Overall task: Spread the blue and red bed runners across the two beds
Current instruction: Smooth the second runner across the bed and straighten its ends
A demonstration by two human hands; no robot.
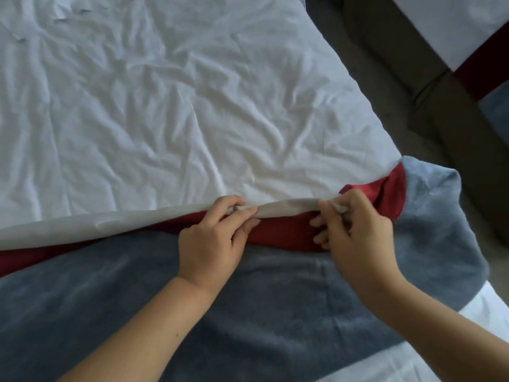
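A: Site type?
B: A bedroom with two beds. It may be guest lodging, but that cannot be told for certain.
A: Evidence?
B: The near bed (pixel 490 312) carries a crumpled white sheet (pixel 137 106), with a red runner (pixel 286 232) and a blue-grey runner (pixel 248 312) across it. A second bed (pixel 454 28) at upper right has a white cover and a dark red band (pixel 479 75). A dull grey-brown floor (pixel 366 64) lies between them.

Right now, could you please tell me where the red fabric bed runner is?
In the head view, the red fabric bed runner lies between the crumpled white sheet and the grey-blue plush runner, beneath the left hand and right hand.
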